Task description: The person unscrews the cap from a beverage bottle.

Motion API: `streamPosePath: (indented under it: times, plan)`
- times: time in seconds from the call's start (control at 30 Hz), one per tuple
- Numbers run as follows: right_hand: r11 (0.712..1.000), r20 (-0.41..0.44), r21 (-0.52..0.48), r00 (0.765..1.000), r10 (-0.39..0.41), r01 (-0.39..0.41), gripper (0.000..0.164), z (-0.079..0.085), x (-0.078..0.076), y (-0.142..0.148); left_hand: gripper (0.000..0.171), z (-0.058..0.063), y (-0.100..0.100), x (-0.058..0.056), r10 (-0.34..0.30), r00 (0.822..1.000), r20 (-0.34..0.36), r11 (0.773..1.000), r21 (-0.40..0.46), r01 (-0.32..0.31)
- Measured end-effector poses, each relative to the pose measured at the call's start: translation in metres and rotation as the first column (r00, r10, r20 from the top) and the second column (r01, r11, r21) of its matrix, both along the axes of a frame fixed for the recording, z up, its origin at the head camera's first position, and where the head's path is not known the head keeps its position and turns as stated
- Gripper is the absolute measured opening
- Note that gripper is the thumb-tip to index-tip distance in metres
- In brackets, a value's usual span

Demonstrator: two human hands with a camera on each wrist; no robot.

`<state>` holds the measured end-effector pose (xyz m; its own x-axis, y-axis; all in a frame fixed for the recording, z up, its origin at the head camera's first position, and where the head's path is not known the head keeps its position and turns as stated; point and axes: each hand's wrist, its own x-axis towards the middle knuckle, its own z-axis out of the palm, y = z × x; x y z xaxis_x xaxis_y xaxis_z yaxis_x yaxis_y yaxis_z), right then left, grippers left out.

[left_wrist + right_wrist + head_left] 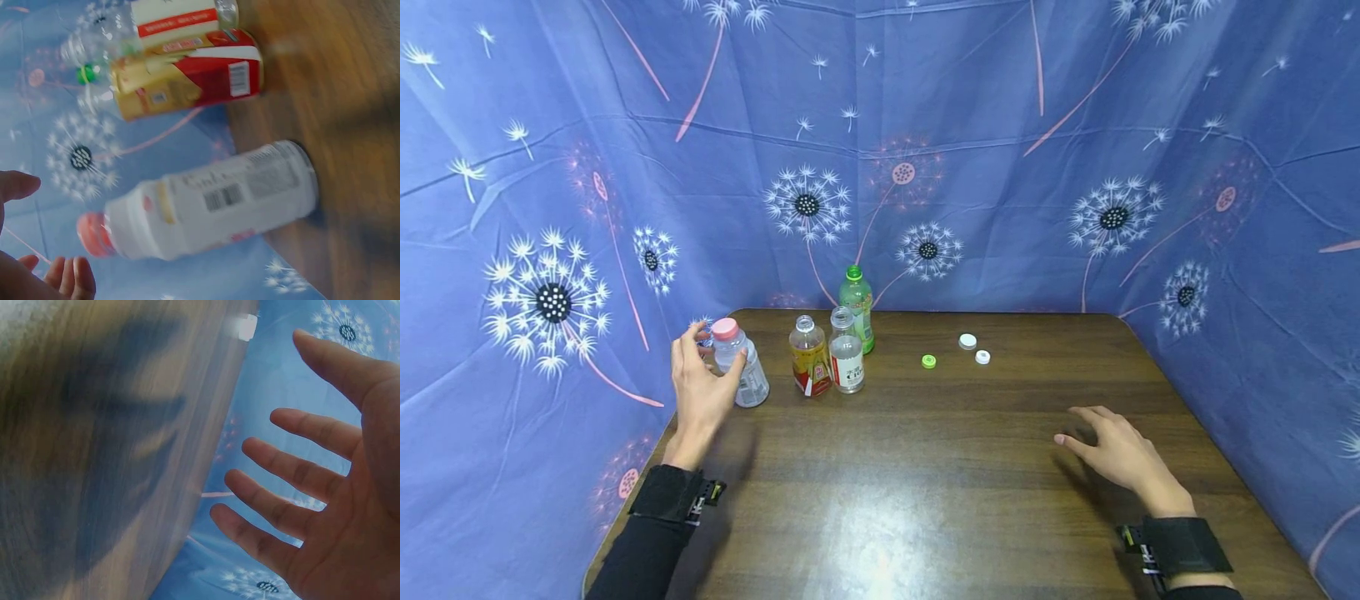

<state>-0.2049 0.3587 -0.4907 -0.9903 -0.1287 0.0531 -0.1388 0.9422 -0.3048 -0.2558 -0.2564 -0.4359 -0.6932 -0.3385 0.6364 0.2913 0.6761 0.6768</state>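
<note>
A white bottle with a pink cap (751,375) stands upright at the table's left side. Around its upper part hovers my left hand (702,385), thumb and fingers spread apart; the left wrist view shows a gap between the fingers and the bottle (219,203). Beside it are an uncapped bottle with a red and yellow label (811,360), an uncapped clear bottle with a white label (847,360) and an uncapped green bottle (857,300). My right hand (1116,450) hovers over the table's right side, fingers spread and holding nothing.
A green cap (928,362) and two white caps, one larger (967,342) and one smaller (982,357), lie on the brown wooden table (925,450). Blue dandelion-print cloth (1000,208) hangs behind the table and along both sides.
</note>
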Motion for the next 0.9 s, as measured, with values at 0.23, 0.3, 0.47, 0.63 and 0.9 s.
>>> streamPosePath:
  times: [0.23,0.3,0.47,0.63,0.9]
  plan:
    - [1.000,-0.029,0.000,0.999,0.018,-0.018,0.076,-0.001,-0.001,-0.014,0.061,0.004,0.027,-0.001,-0.207,0.978,0.024,0.978,-0.020,0.208]
    - [1.000,-0.031,0.002,0.999,0.026,-0.026,0.074,-0.001,-0.001,-0.018,0.060,0.003,0.036,-0.001,-0.240,0.970,0.047,0.969,-0.046,0.242]
    - [0.999,-0.027,0.005,0.999,0.042,-0.042,0.073,-0.002,0.002,-0.026,0.066,-0.001,0.056,-0.007,-0.287,0.956,0.061,0.949,-0.115,0.293]
    - [0.999,-0.022,0.006,0.998,0.051,-0.051,0.071,-0.001,0.005,-0.035,0.086,-0.012,0.070,-0.022,-0.259,0.955,0.142,0.954,-0.115,0.276]
    - [0.997,-0.034,-0.005,0.997,0.071,-0.072,0.071,-0.002,0.007,-0.049,0.104,-0.027,0.078,-0.041,-0.239,0.920,0.309,0.967,-0.013,0.256]
